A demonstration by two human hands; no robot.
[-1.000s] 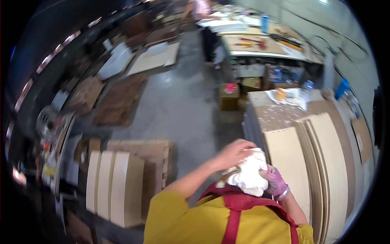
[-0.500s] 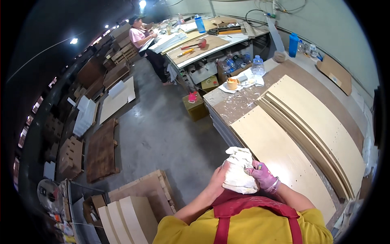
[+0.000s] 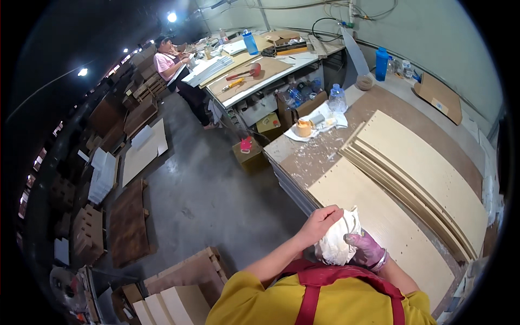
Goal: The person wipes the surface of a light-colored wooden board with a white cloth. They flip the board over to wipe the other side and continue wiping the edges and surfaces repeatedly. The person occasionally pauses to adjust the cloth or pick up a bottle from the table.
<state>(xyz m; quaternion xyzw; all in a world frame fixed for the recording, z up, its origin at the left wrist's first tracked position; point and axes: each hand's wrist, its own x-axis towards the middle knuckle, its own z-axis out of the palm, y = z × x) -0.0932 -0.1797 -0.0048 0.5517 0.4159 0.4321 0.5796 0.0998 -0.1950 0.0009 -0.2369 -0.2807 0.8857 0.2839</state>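
Note:
A bunched white cloth (image 3: pixel 336 245) is held in front of my body, close to the near edge of a pale wooden panel (image 3: pixel 374 203). Bare and bent over the cloth's upper left side, my left hand (image 3: pixel 318 225) grips it. My right hand (image 3: pixel 368 250), in a stained purple-pink glove, is closed on the cloth's right side with the thumb lying across it. The panel lies flat on the workbench, with small holes along its edges. To its right rests a stack of similar panels (image 3: pixel 422 162).
Farther up the bench sit an orange tub (image 3: pixel 303 128) on white paper, a clear jug (image 3: pixel 337 98), a blue bottle (image 3: pixel 381 64) and cardboard (image 3: pixel 437 98). A co-worker (image 3: pixel 172 67) stands by the far table. Pallets (image 3: pixel 130 222) and cut panels (image 3: pixel 179 303) lie to the left.
My left hand has moved up and over the cloth's top. The cloth has shifted slightly right and is bunched differently. My right hand has moved a little right and down with it.

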